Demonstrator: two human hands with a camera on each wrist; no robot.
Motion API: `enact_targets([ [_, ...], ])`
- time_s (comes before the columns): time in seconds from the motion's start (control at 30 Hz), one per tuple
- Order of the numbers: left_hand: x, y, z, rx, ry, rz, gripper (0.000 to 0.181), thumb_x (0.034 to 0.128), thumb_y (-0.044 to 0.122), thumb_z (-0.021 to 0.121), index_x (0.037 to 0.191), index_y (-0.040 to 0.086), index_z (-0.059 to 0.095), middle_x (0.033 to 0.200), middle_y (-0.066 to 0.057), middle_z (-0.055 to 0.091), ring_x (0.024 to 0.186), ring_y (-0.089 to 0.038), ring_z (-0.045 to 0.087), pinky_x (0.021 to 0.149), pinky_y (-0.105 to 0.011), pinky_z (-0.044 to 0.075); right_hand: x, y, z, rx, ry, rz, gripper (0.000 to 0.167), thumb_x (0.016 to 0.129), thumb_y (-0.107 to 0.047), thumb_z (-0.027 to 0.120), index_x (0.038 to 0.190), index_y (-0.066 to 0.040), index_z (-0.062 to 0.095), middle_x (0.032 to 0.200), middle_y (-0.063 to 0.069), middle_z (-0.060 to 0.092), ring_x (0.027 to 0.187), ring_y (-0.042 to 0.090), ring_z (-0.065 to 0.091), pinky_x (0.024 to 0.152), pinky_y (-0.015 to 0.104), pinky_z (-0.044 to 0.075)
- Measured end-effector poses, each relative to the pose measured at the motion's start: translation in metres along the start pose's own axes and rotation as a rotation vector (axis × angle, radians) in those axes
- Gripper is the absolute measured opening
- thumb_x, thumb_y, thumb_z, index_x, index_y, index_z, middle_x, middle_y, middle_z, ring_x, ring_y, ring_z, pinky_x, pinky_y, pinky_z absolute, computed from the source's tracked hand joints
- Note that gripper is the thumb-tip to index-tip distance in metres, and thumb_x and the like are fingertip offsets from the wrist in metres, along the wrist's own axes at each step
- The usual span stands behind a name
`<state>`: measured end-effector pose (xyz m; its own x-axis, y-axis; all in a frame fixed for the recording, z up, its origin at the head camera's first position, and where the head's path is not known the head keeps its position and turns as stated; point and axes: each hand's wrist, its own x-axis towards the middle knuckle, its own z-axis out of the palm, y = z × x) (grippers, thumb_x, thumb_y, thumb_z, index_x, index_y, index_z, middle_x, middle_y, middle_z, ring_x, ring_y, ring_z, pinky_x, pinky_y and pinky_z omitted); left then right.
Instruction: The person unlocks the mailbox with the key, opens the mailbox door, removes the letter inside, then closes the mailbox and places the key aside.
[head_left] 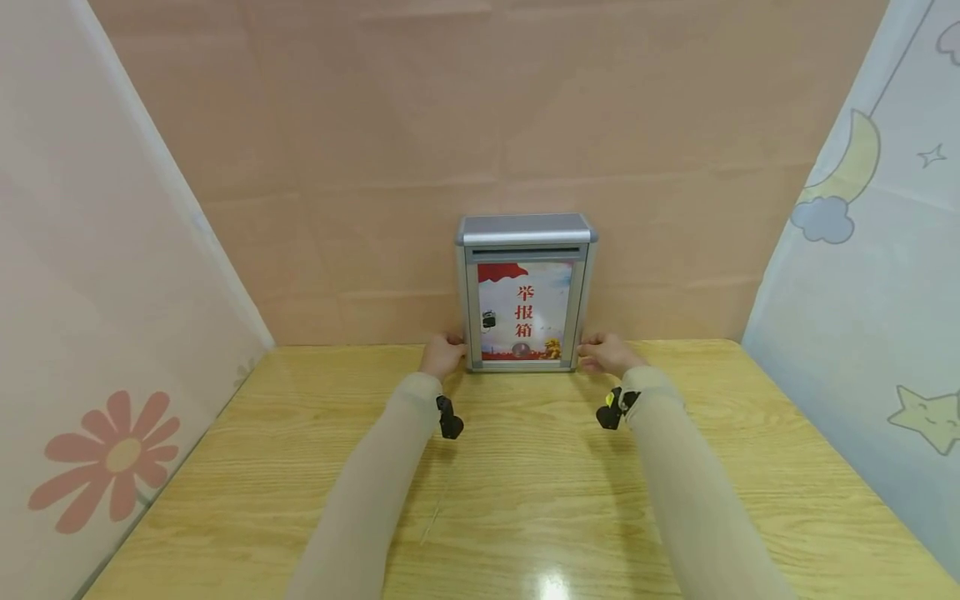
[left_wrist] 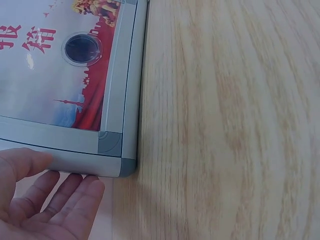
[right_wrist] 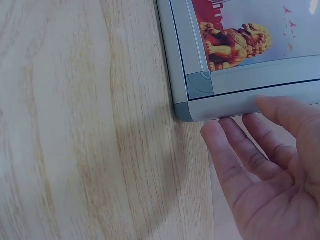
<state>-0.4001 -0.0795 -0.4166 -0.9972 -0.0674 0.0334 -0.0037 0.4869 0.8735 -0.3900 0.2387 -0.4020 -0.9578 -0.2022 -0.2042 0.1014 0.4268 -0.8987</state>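
Note:
A silver-framed report box (head_left: 525, 229) stands upright at the table's back edge, against the backdrop. It has a slot (head_left: 525, 252) near the top and a front panel (head_left: 497, 293) with red Chinese characters. A round dark disc (left_wrist: 82, 49) sits low on that panel. My left hand (head_left: 442, 356) grips the box's lower left side, thumb on the front edge of the frame and fingers along the side. On the lower right side, my right hand (right_wrist: 272, 165) holds it likewise, thumb on the frame's edge. The box's back is hidden.
The wood-grain table (head_left: 525, 467) stretches from the box toward me. Behind it hangs a tan backdrop (head_left: 375, 150). A flower-printed panel (head_left: 120, 250) rises on the left, and one with a moon and stars (head_left: 847, 317) on the right.

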Motion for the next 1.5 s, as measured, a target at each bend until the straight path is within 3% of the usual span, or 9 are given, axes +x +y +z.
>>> enact_targets([
  [0.27,-0.001,0.0,0.002,-0.029,-0.001,-0.013,0.023,0.0896,0.009,0.059,0.108,-0.004,0.061,0.111,-0.018,0.062,0.093,-0.026,0.055,0.077,-0.035,0.049,0.001,0.0,0.0,-0.003,0.014,-0.012,0.048,0.102,-0.01,0.044,0.137,0.019,0.03,0.137,0.036,0.04,0.114,0.038,0.057,0.094,0.036,0.052],
  [0.7,-0.008,0.004,0.003,-0.044,0.002,-0.027,0.025,0.0921,0.009,0.057,0.112,-0.005,0.059,0.116,-0.02,0.061,0.098,-0.027,0.055,0.082,-0.036,0.049,-0.002,0.006,0.006,0.002,0.045,-0.049,0.046,0.104,-0.013,0.042,0.137,0.018,0.032,0.138,0.036,0.039,0.122,0.046,0.05,0.102,0.045,0.045],
  [0.83,-0.001,-0.004,0.005,-0.056,-0.004,-0.01,0.023,0.0897,0.01,0.06,0.108,-0.003,0.061,0.114,-0.018,0.062,0.1,-0.029,0.058,0.083,-0.04,0.05,0.001,0.011,0.006,0.039,0.042,-0.065,0.047,0.104,-0.013,0.04,0.137,0.018,0.03,0.14,0.036,0.037,0.122,0.046,0.05,0.103,0.046,0.044],
  [0.87,0.009,-0.013,0.008,-0.068,0.005,0.025,0.021,0.0882,0.013,0.062,0.104,-0.001,0.062,0.108,-0.015,0.064,0.095,-0.027,0.059,0.079,-0.038,0.051,0.001,0.013,0.005,0.052,0.043,-0.071,0.046,0.104,-0.013,0.04,0.137,0.018,0.031,0.139,0.036,0.038,0.122,0.045,0.05,0.103,0.045,0.044],
  [0.97,0.017,-0.019,0.01,-0.06,0.007,0.04,0.021,0.0869,0.014,0.064,0.101,-0.001,0.061,0.104,-0.014,0.063,0.092,-0.027,0.058,0.076,-0.038,0.051,0.001,0.016,0.004,0.084,0.037,-0.092,0.045,0.104,-0.012,0.04,0.135,0.019,0.032,0.135,0.036,0.04,0.12,0.044,0.051,0.102,0.044,0.045],
  [1.07,0.016,-0.017,0.009,-0.056,0.0,0.027,0.022,0.0892,0.014,0.062,0.104,-0.002,0.059,0.109,-0.017,0.062,0.095,-0.028,0.058,0.077,-0.037,0.051,0.0,0.016,0.003,0.08,0.026,-0.114,0.045,0.104,-0.013,0.04,0.135,0.019,0.032,0.134,0.035,0.04,0.12,0.044,0.051,0.103,0.045,0.044],
  [1.1,0.008,-0.008,0.006,-0.047,-0.014,-0.006,0.023,0.0905,0.011,0.06,0.108,-0.004,0.058,0.116,-0.019,0.061,0.1,-0.03,0.057,0.081,-0.04,0.051,0.0,0.016,0.002,0.071,0.022,-0.117,0.045,0.105,-0.013,0.039,0.135,0.019,0.032,0.135,0.035,0.04,0.121,0.044,0.051,0.103,0.045,0.044],
  [1.23,-0.001,-0.001,0.002,-0.039,-0.039,0.017,0.022,0.0931,0.009,0.057,0.109,-0.006,0.056,0.118,-0.021,0.059,0.101,-0.028,0.056,0.081,-0.036,0.05,0.001,0.017,0.0,0.043,0.004,-0.135,0.046,0.105,-0.015,0.041,0.135,0.018,0.032,0.135,0.035,0.039,0.121,0.045,0.05,0.102,0.046,0.045],
  [1.5,0.001,-0.002,-0.003,0.055,-0.048,0.087,0.019,0.0908,0.01,0.058,0.103,-0.004,0.057,0.105,-0.018,0.061,0.094,-0.027,0.058,0.082,-0.038,0.05,0.01,0.02,-0.011,-0.006,-0.066,-0.148,0.045,0.103,-0.015,0.045,0.131,0.019,0.035,0.127,0.034,0.046,0.116,0.044,0.055,0.099,0.046,0.047],
])
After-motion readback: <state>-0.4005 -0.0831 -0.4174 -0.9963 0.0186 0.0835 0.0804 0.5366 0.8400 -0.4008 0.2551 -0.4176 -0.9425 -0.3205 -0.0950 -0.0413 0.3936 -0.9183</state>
